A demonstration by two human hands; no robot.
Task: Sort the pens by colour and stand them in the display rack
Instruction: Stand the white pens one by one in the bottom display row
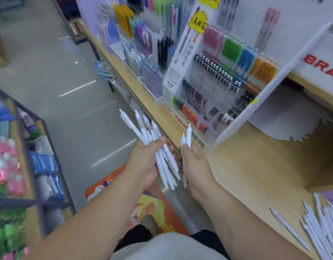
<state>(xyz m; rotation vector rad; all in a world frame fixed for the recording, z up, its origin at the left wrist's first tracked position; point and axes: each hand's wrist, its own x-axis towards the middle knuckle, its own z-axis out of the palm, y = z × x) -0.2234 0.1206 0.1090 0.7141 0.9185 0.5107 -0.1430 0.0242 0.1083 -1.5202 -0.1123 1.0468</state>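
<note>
Many coloured pens (232, 48) fill the display rack (173, 72).

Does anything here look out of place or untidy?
Yes. A heap of white pens lies loose and criss-crossed on the wooden shelf at lower right, not standing in the display rack. The left hand grips a splayed bunch; the right hand holds a few more pens.
</note>
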